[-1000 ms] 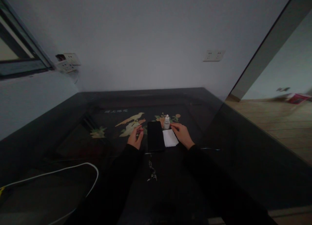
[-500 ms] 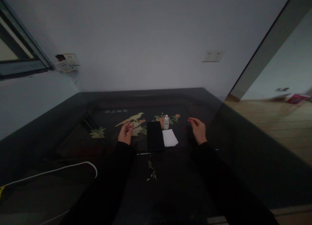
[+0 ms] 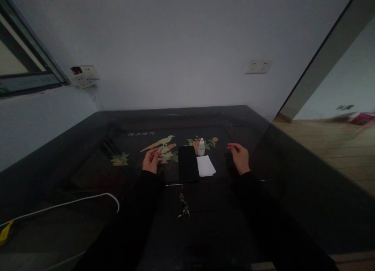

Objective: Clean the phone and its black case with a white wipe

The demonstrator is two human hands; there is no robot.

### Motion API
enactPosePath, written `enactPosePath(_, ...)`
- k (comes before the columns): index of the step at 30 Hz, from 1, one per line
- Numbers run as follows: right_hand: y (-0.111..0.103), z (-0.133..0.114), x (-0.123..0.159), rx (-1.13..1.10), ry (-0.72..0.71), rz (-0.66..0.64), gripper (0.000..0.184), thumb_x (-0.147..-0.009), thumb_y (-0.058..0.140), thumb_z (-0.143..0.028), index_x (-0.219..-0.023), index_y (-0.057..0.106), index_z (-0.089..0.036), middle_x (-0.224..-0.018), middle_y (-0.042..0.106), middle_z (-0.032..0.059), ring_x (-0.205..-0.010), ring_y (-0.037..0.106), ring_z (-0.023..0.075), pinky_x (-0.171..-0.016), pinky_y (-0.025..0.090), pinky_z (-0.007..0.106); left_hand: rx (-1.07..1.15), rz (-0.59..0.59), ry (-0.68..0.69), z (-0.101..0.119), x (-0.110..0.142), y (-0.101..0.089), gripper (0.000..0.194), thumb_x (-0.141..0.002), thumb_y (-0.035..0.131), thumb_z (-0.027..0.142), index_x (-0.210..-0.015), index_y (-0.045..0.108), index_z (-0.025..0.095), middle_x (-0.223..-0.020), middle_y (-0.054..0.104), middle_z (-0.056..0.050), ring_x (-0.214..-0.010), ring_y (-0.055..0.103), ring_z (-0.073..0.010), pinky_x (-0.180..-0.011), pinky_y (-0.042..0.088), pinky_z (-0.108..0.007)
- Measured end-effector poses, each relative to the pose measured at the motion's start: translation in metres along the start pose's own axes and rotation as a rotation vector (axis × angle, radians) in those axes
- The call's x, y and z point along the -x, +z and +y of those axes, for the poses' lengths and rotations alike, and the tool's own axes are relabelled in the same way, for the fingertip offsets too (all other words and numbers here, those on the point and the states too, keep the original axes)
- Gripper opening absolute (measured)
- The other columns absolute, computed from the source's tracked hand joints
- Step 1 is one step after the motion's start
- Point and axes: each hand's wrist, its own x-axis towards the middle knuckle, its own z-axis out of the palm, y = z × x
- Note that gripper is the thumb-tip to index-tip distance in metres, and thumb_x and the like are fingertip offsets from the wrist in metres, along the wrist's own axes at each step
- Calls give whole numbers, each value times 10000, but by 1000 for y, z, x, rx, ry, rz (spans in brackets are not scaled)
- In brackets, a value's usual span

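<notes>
Mid-desk on the black desk (image 3: 181, 116), the left hand (image 3: 152, 161) and right hand (image 3: 239, 158) sit empty, fingers loosely curled, leaving room around the phone (image 3: 188, 164), small bottle (image 3: 201, 147) and tissue (image 3: 206, 166).

Left hand (image 3: 151, 162) empty, fingers (image 3: 155, 153) loosely curled and turned inward. Right hand (image 3: 239, 158) well apart from it, also empty, fingers (image 3: 233, 146) gently bent toward the left hand. Both forearms in long black sleeves (image 3: 129, 224), angled inward.

Pale wall (image 3: 175, 48), double socket (image 3: 258, 67), window (image 3: 17, 56); wooden floor (image 3: 331, 153)
</notes>
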Motion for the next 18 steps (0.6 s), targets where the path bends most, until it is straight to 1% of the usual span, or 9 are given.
enactPosePath(2, 5, -11, 6, 24, -20, -35, 292, -881, 518, -316, -1122, 518, -153, -1106, 553, 71, -924, 577, 184, -776, 496, 383, -83, -17, 36, -4, 1, 2, 355, -723, 482, 415, -982, 477, 173, -831, 567, -32, -681, 586, -116, -608, 496, -272)
enactPosePath(4, 15, -27, 18, 50, -61, -99, 281, -882, 515, -316, -1110, 524, -152, -1086, 562, 67, -900, 583, 176, -759, 502, 369, -200, -55, 83, -6, 4, 5, 358, -740, 448, 415, -993, 483, 164, -838, 576, -52, -723, 595, -142, -645, 498, -302)
enactPosePath(7, 34, -54, 42, 107, -162, -234, 234, -880, 519, -309, -1037, 559, -141, -996, 594, 48, -817, 593, 148, -712, 502, 330, -416, -201, 169, -2, 15, 13, 380, -737, 468, 412, -999, 544, 148, -937, 612, -110, -893, 590, -211, -805, 469, -395)
enactPosePath(9, 44, -70, 58, 159, -249, -307, 151, -873, 501, -218, -937, 623, -157, -897, 627, 36, -797, 580, 144, -749, 470, 308, -553, -320, 228, 5, 26, 18, 424, -729, 497, 432, -1035, 579, 150, -1095, 602, -136, -1076, 523, -263, -952, 368, -463)
enactPosePath(10, 48, -77, 64, 191, -290, -330, 171, -860, 487, -172, -930, 643, -171, -888, 633, 44, -837, 566, 157, -793, 443, 305, -606, -374, 250, 9, 31, 20, 478, -731, 494, 455, -1086, 573, 144, -1180, 571, -144, -1144, 480, -280, -990, 324, -478)
enactPosePath(12, 52, -86, 72, 261, -347, -360, 248, -843, 460, -134, -1009, 640, -173, -939, 628, 70, -918, 531, 188, -841, 398, 312, -695, -458, 275, 17, 41, 23, 638, -716, 502, 508, -1213, 504, 108, -1324, 464, -156, -1254, 373, -304, -1059, 207, -499)
enactPosePath(14, 53, -91, 76, 329, -380, -383, 302, -840, 447, -135, -1091, 612, -165, -984, 611, 90, -941, 502, 209, -838, 377, 318, -916, -558, 277, 25, 48, 25, 799, -727, 455, 579, -1327, 366, 58, -1415, 330, -159, -1329, 243, -300, -1086, 123, -508)
enactPosePath(16, 54, -93, 76, 388, -392, -400, 324, -846, 435, -144, -1127, 593, -161, -992, 597, 100, -922, 488, 216, -806, 371, 314, -1134, -656, 280, 30, 51, 26, 935, -712, 417, 655, -1380, 237, 26, -1459, 213, -155, -1360, 147, -285, -1097, 95, -500)
enactPosePath(18, 54, -93, 75, 434, -394, -412, 327, -848, 428, -146, -1130, 591, -169, -983, 587, 99, -907, 477, 215, -779, 366, 306, -1237, -724, 291, 34, 52, 27, 1057, -656, 434, 716, -1394, 169, 6, -1469, 159, -162, -1366, 115, -280, -1104, 93, -486)
